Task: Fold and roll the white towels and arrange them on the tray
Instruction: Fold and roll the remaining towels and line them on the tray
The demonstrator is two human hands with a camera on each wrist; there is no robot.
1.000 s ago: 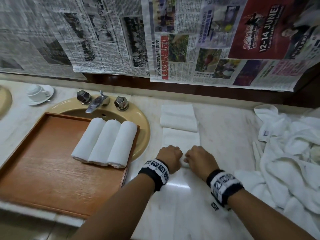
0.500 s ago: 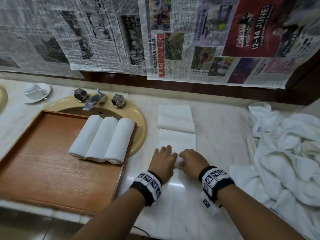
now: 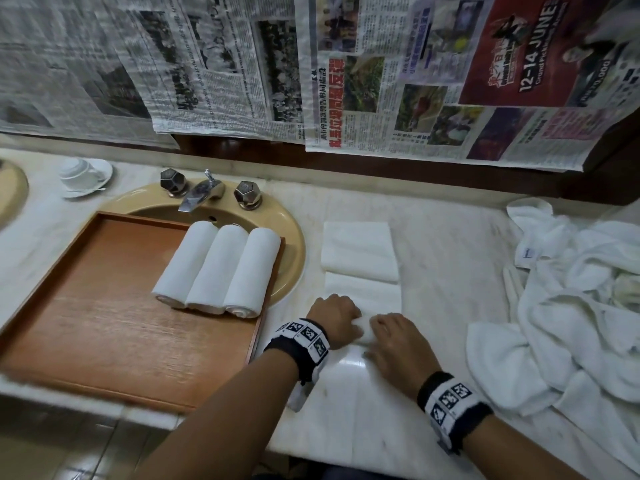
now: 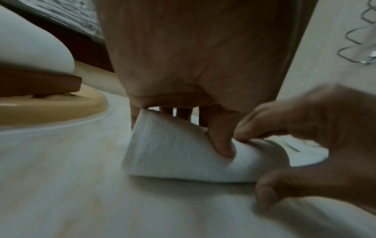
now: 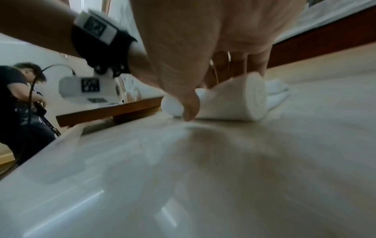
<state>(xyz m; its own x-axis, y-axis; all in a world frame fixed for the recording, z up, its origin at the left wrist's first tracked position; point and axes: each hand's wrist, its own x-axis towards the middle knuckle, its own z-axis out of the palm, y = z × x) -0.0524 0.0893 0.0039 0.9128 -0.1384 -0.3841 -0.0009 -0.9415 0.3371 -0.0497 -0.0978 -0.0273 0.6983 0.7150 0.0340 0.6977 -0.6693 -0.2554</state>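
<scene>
On the counter (image 3: 450, 244), both hands' fingers (image 4: 220, 136) clamp the half-rolled towel (image 3: 363, 296).

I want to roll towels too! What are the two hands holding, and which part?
Both the left hand and the right hand grip the rolled-up near end of one folded white towel on the marble counter.
</scene>
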